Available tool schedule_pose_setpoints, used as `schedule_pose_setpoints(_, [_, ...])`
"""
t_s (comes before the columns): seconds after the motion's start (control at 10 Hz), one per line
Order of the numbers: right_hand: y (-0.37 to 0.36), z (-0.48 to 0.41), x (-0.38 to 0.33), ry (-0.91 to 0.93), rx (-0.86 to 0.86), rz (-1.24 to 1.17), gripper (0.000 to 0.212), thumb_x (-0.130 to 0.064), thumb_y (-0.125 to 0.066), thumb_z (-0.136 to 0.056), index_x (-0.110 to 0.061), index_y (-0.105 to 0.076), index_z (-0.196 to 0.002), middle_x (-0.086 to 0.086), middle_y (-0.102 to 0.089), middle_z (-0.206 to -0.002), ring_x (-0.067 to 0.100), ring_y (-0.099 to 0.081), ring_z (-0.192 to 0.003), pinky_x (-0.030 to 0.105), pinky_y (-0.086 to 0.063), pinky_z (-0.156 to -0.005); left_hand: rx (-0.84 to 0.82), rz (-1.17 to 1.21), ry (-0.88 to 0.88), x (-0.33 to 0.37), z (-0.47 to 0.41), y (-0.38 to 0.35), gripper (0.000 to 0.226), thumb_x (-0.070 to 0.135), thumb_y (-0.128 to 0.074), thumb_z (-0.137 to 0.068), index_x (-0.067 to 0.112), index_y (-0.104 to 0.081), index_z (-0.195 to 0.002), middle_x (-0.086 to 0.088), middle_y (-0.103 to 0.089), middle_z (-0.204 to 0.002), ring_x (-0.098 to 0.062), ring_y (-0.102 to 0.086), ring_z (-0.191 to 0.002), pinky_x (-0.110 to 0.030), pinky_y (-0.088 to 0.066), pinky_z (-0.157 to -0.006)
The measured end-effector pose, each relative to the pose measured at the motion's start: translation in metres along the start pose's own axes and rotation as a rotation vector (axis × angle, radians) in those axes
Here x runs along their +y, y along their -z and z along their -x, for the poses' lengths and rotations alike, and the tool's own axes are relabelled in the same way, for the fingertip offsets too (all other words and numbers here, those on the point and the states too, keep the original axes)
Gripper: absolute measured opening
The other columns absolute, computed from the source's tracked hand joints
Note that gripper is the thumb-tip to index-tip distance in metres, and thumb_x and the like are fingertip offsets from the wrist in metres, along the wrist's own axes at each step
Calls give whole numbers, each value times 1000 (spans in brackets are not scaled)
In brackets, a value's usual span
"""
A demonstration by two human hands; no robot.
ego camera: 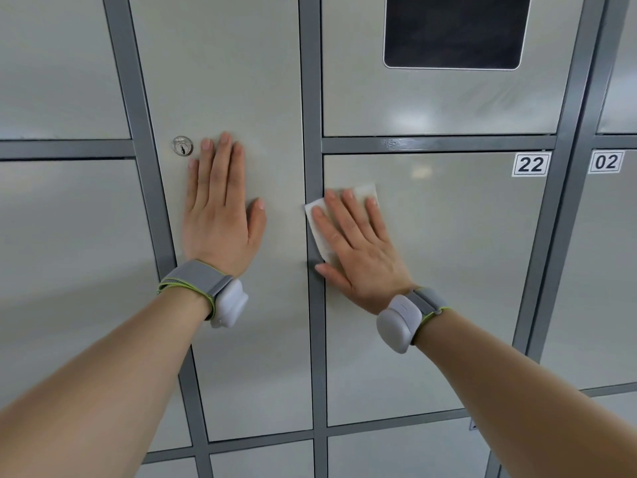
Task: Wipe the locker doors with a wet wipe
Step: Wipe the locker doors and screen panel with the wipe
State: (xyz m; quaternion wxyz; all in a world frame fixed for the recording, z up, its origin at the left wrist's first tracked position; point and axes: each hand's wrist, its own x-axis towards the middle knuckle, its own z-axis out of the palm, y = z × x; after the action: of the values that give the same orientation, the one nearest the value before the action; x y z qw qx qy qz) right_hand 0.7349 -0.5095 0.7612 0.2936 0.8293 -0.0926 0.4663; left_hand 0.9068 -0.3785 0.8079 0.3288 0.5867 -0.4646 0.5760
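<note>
The right hand (358,250), grip released, presses a white rectangular wet wipe (317,219) flat on the left edge of the pale grey metal locker door numbered 22 (448,270); its palm hides much of the wipe; the left hand (220,215), grip released, lies flat on the neighbouring keyed door (269,98).

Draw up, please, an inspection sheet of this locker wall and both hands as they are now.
Surface: pale grey locker doors set in a darker grey frame.
Job's things: white wet wipe lies flat at the left edge of door 22, under the right hand.
Clutter: nothing seen.
Grippers: left hand flat, fingers straight, on the keyed door beside its lock; right hand flat, pressing the wipe.
Cables: nothing seen.
Surroundings: dark screen above door 22; door 02 to the right; left wrist device and right wrist device.
</note>
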Motion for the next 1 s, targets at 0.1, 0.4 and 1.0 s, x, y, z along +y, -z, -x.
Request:
schedule_pose_setpoints(0.1, [1, 10, 5, 50, -23, 9, 66, -47, -38, -94, -10, -27, -148, 12, -20, -156, 29, -11, -145, 46, -5, -118, -1, -7, 1, 1, 1, 0, 61, 24, -38, -92, -7, -26, -144, -23, -24, -152, -36, -15, -141, -34, 1, -119])
schedule_pose_setpoints(0.4, [5, -16, 5, -171, 68, -57, 67, -51, -23, -98, -6, -25, -147, 17, -17, -155, 34, -7, -144, 46, 3, -118, 5, -18, 2, 1, 3, -2, 61, 23, -39, -93, -8, -26, -143, -23, -25, -151, -36, -15, -141, -36, 0, -119])
schedule_pose_setpoints(1.0, [2, 7, 16, -231, 142, -160, 56, -43, -32, -98, -7, -32, -141, 16, -18, -151, 35, -7, -144, 48, 1, -118, -10, -13, 24, 4, 6, -3, 61, 23, -37, -93, -7, -25, -144, -22, -24, -152, -35, -14, -141, -36, 1, -119])
